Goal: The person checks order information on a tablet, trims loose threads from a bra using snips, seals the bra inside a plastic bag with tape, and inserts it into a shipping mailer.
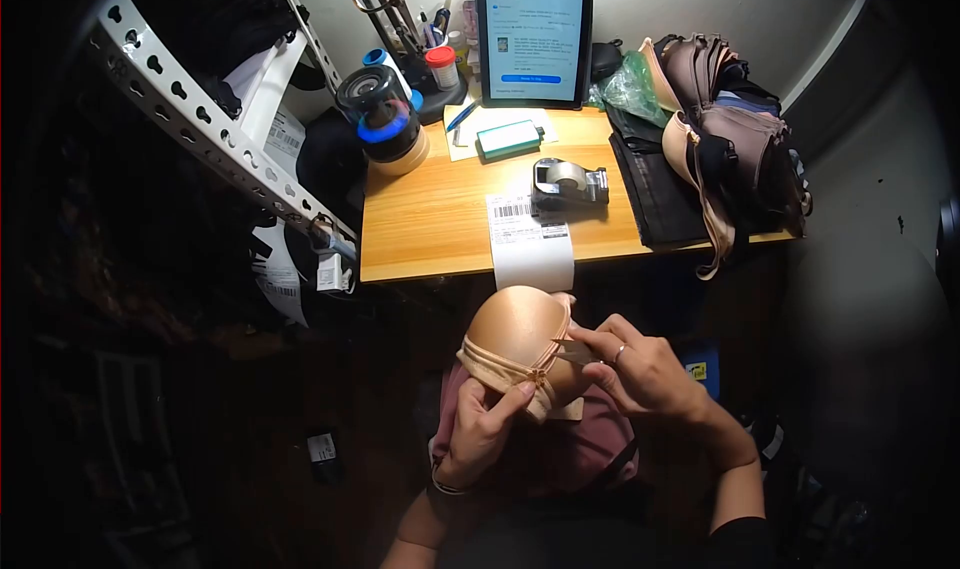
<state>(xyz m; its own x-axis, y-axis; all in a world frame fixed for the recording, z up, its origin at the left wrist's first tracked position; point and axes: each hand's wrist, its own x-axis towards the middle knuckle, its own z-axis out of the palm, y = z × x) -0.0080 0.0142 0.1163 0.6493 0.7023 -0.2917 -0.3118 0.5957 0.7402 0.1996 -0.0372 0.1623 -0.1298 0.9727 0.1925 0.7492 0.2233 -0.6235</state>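
Note:
A beige bra (517, 327) with smooth molded cups is held up over my lap, in front of the table. My left hand (481, 427) pinches its lower band, thumb on top near the middle. In my right hand (648, 371), which wears a ring, is a pair of small thread snips (574, 351). Their two pointed blades are apart and lie close to the bra's edge between the cups. Whether they touch the fabric, I cannot tell. A mauve cloth (600, 439) lies beneath the bra on my lap.
On the wooden table (430, 234) are a tape dispenser (570, 184), a printed label strip (520, 244), a green-and-white box (508, 139) and a propped tablet (533, 39). Several bras (735, 134) are piled at right. A white metal shelf post (215, 134) stands at left.

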